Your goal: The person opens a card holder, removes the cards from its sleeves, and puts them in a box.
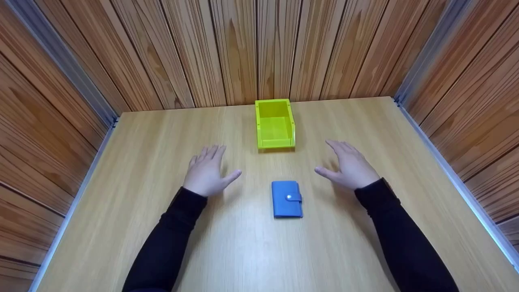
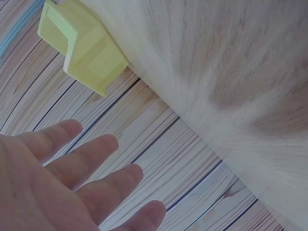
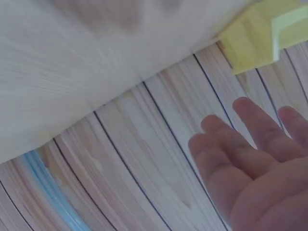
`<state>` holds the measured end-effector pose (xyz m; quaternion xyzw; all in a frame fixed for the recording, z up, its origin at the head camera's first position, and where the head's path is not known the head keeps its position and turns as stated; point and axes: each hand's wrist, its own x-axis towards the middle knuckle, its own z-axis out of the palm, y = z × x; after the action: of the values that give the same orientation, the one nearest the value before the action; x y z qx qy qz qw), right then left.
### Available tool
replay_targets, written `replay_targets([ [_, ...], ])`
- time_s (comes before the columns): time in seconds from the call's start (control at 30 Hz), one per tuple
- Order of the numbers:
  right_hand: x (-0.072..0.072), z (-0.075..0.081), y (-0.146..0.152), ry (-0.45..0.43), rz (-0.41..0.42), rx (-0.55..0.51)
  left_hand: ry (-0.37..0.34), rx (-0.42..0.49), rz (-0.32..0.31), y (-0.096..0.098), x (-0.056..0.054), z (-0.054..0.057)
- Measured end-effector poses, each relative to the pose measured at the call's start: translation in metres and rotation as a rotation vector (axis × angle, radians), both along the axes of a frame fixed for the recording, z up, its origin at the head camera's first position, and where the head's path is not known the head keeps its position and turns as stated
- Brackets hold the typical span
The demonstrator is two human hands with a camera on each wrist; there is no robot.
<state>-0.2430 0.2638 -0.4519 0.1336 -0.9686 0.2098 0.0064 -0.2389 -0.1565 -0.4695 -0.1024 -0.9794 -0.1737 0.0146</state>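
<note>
2 hands, your left hand [image 1: 206, 175] and right hand [image 1: 352, 168], are released, fingers extended, either side of the blue wallet [image 1: 282, 203], which lies well in from the surface's [image 1: 97, 227] side edges, nearer you than the yellow bin [image 1: 275, 143] at the far edge. Gripped loosely, that thin wallet could slip from you; its long axis runs toward the far edge, its clasp strap [image 1: 296, 197] toward the right edge.
</note>
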Motion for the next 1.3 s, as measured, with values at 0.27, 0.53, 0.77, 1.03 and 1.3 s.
replay_targets([
  [0.27, 0.014, 0.011, -0.017, 0.024, 0.097, -0.022, 0.01, 0.005, -0.004, 0.0, 0.0, -0.001],
  [0.53, 0.029, 0.009, -0.041, 0.021, 0.222, -0.03, 0.009, 0.006, 0.002, 0.001, 0.0, -0.002],
  [0.77, 0.036, -0.008, -0.063, 0.027, 0.326, 0.043, 0.008, 0.002, -0.002, 0.002, 0.0, -0.001],
  [1.03, 0.037, -0.028, -0.073, 0.01, 0.36, 0.154, 0.007, 0.002, -0.007, 0.003, 0.001, -0.002],
  [1.3, 0.037, -0.036, -0.077, -0.061, 0.362, 0.174, -0.001, 0.01, -0.003, 0.005, 0.001, -0.004],
])
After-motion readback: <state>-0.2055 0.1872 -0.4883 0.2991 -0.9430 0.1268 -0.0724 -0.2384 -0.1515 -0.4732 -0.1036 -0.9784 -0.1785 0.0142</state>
